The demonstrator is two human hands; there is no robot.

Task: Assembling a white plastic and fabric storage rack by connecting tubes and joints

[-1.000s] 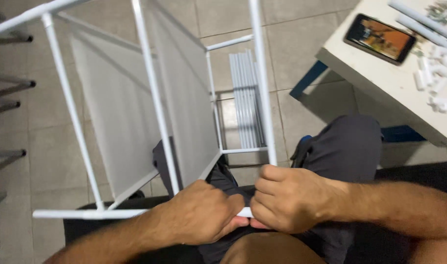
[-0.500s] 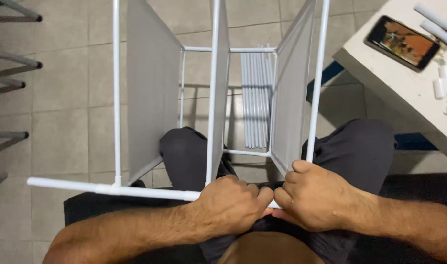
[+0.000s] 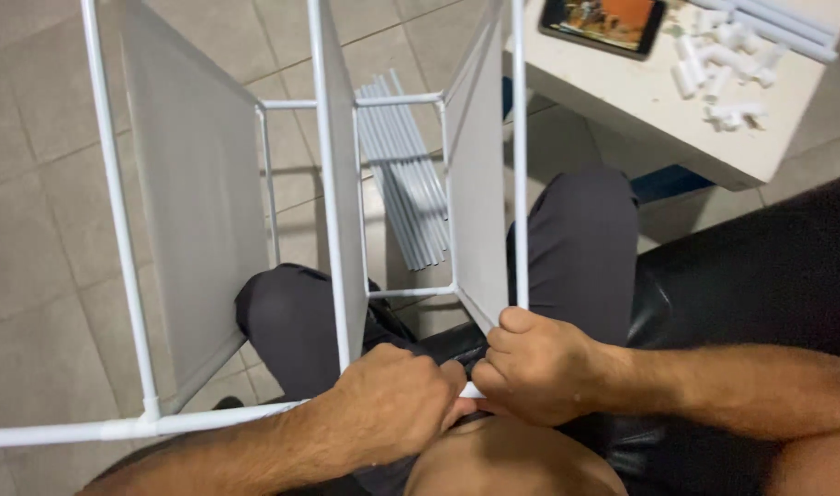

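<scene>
The white tube frame (image 3: pixel 328 184) lies across the seated person's lap, and most of it looks already put together: long round rails, cross tubes and three flat pale-grey fabric panels (image 3: pixel 199 202) stretched between them. At the frame's near rail, the left hand (image 3: pixel 388 404) is closed in a full grip around the tube, and the right hand (image 3: pixel 535 377) is closed just beside it, fists almost touching, right where an upright meets the rail; that joint seems to be the part under way. Beyond the frame, on the tiled floor (image 3: pixel 34 230), a bundle of spare smooth white tubes (image 3: pixel 406 184) suggests more remains. To the frame's right, the bench (image 3: pixel 640 110) carries small white plastic connectors (image 3: pixel 723 55) and a phone (image 3: pixel 603 20).
</scene>
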